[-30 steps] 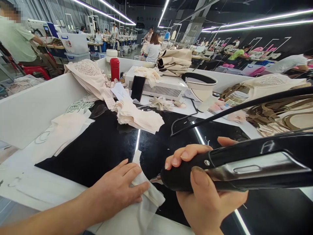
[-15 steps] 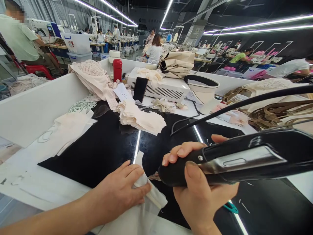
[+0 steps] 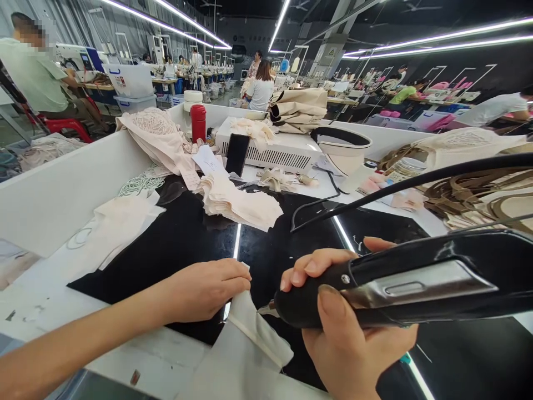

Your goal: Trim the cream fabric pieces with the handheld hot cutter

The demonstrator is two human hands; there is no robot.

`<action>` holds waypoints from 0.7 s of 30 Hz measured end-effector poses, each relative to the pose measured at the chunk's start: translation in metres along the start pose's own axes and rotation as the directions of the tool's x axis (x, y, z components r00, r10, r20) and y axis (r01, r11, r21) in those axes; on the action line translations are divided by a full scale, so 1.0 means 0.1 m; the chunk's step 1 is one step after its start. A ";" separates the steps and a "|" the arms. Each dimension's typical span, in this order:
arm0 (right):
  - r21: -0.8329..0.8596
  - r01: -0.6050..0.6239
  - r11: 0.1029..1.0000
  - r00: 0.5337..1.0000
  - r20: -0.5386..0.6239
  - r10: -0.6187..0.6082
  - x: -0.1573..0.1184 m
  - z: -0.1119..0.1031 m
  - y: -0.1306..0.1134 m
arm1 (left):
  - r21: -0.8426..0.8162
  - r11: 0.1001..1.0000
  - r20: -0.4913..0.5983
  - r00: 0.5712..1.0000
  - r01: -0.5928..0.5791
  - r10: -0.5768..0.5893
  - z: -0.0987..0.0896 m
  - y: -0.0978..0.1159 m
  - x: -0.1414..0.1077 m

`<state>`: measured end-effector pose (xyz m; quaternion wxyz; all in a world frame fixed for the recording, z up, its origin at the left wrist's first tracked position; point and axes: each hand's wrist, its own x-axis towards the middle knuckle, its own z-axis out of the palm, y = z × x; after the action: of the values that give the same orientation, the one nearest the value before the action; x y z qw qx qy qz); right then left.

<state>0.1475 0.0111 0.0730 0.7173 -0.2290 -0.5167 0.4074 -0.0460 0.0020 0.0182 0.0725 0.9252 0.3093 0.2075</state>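
Observation:
My left hand [image 3: 208,290] is closed, pinching the far end of a pale fabric piece [image 3: 260,333] between thumb and fingers. The fabric runs down toward the table's near edge, with a seam or fold along it. My right hand [image 3: 341,322] is wrapped round a thick black corded hand tool [image 3: 400,283] with a silver lever along its side. The tool's narrow metal tip [image 3: 268,309] points left at the fabric's right edge; I cannot tell if it touches. Beneath lies a glossy black work surface [image 3: 179,255].
A stack of cream fabric pieces [image 3: 239,203] lies ahead, near a phone [image 3: 237,154], a red bottle [image 3: 199,123] and a white vented box [image 3: 275,153]. The tool's black cable [image 3: 375,191] arches across the right. Brown straps [image 3: 470,197] are heaped at right. Co-workers sit beyond.
My left hand has shifted up and away along the fabric to its far end, from lying over it to pinching it. The tool has moved slightly right and down.

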 end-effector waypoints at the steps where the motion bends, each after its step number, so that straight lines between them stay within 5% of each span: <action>1: -0.002 -0.001 1.000 1.000 0.002 0.001 -0.01 0.00 0.00 | -0.027 1.000 0.025 1.000 -0.009 0.010 0.00 -0.05 0.01; 21: -0.043 -0.037 0.998 0.999 0.023 0.038 -0.09 0.00 -0.03 | 0.146 0.977 0.157 0.979 -0.153 0.130 -0.12 -0.17 -0.10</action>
<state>0.1472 0.0019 0.0699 0.6982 -0.2492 -0.5296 0.4123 -0.0675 0.0098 0.0211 0.0069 0.9604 0.2519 0.1185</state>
